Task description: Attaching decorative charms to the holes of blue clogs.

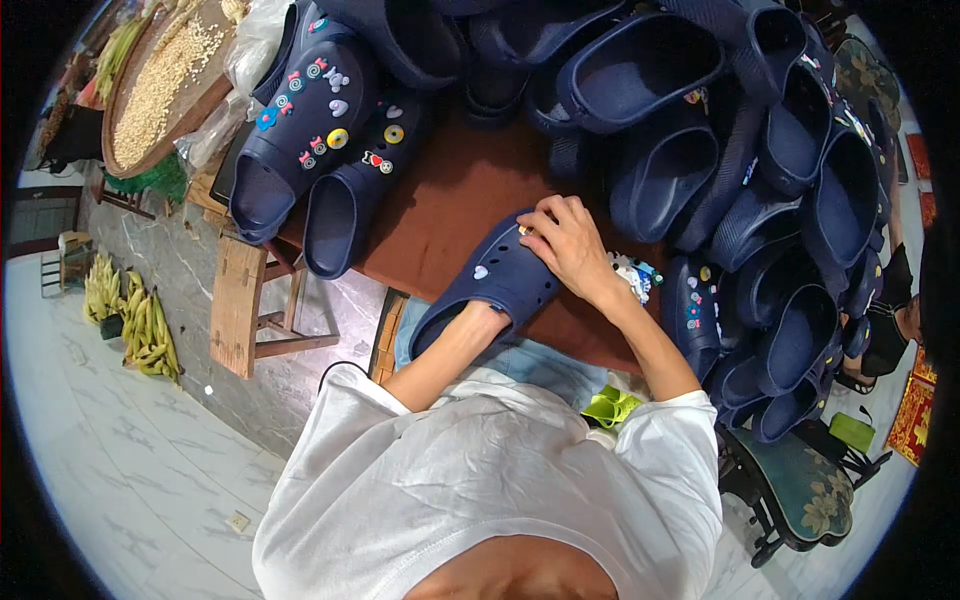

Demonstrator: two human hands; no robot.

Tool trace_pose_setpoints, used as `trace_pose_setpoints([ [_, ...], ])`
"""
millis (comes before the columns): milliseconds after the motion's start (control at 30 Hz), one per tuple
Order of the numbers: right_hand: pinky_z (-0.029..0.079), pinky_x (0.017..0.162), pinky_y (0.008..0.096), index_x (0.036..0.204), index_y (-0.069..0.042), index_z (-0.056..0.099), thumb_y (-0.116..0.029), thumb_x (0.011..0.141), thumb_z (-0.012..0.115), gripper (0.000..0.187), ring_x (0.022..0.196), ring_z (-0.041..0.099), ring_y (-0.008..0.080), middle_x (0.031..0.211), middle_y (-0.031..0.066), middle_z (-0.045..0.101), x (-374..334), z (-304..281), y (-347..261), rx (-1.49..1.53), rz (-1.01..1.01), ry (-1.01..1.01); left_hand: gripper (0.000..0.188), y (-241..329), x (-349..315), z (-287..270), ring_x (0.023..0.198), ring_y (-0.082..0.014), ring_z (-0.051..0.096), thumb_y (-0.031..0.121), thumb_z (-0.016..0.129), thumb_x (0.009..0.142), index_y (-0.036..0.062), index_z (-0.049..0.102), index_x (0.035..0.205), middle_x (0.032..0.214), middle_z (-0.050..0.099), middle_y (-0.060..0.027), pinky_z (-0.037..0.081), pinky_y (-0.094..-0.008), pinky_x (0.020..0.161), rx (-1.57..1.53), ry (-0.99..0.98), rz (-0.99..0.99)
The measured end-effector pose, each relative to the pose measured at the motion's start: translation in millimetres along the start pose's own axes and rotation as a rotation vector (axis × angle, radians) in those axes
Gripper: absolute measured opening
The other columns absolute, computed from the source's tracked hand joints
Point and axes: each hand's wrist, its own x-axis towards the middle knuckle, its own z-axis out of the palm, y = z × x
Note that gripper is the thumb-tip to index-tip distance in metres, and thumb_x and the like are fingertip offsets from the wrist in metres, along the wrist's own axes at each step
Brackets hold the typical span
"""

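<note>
White shirt faces bare tabletop; right fingers pinch charm, left fingers' grip hidden inside clog.

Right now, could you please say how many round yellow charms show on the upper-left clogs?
2: one charm on the leftmost clog, another charm on the neighbouring clog, left of the handled clog. More may be hidden.

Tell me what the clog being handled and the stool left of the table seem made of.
The clog looks like moulded foam or rubber, matte navy: smooth upper, clean-edged holes. The stool is probably wood with a dull, worn finish: brown, grain-like streaks.
</note>
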Motion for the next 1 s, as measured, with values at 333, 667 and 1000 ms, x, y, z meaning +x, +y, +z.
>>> trace_pose_setpoints([
  [333,0.043,0.081,0.0401,0.091,-0.004,0.057,-0.017,0.083,0.071,0.021,0.090,0.053,0.0307,0.092,0.0113,0.055,-1,6,3,0.163,0.112,0.054,0.017,10,4,-13,0.089,-0.0179,0.062,0.010,0.056,0.092,0.0029,0.057,0.106,0.099,0.063,-0.0093,0.049,-0.0310,0.075,-0.418,0.016,-0.086],
  [667,0.044,0.074,0.0392,0.086,-0.003,0.053,-0.010,0.085,0.066,0.015,0.083,0.054,0.0306,0.087,0.0122,0.054,-7,17,16,0.396,0.251,0.260,0.017,3,3,4,0.095,-0.0213,0.063,0.011,0.052,0.097,0.0020,0.058,0.110,0.106,0.064,-0.0112,0.050,-0.0332,0.080,-0.772,-0.079,-0.188],
  [1000,0.045,0.074,0.0404,0.089,-0.004,0.055,-0.012,0.082,0.073,0.021,0.083,0.057,0.0320,0.088,0.0111,0.056,-68,-12,-12,0.208,0.154,0.331,0.020,0,-24,-4,0.100,-0.0236,0.063,0.010,0.052,0.097,0.0006,0.059,0.112,0.110,0.065,-0.0126,0.051,-0.0364,0.086,-1.422,-0.097,-0.527],
])
